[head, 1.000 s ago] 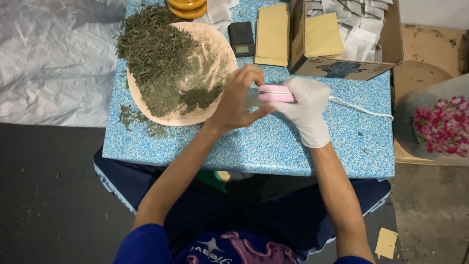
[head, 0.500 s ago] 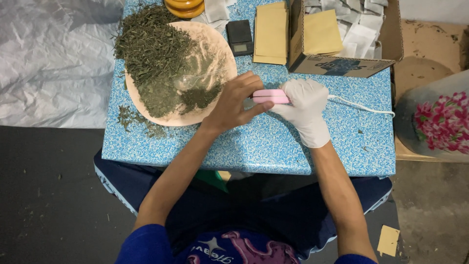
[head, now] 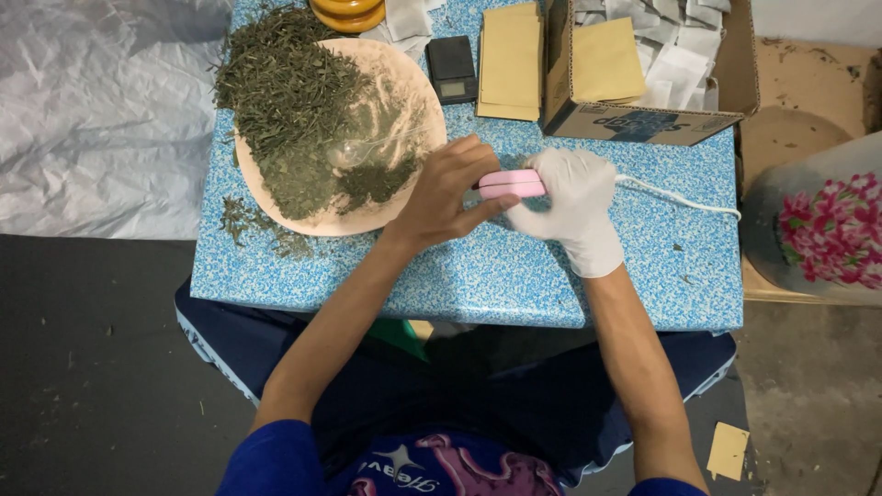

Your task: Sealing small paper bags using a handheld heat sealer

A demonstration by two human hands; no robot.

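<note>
Fingers of the bare left hand [head: 446, 188] and gloved right hand [head: 571, 197] are clamping together on the pink sealer [head: 511, 184] above the blue table [head: 514, 276].

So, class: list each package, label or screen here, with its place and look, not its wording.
Cardboard box: table's far right corner, brown, open, dark print on its front.
Tan envelopes: flat stack left of the box.
White sachets: heaped inside the box.
Small scale: black, grey screen, beside the envelopes.
</note>
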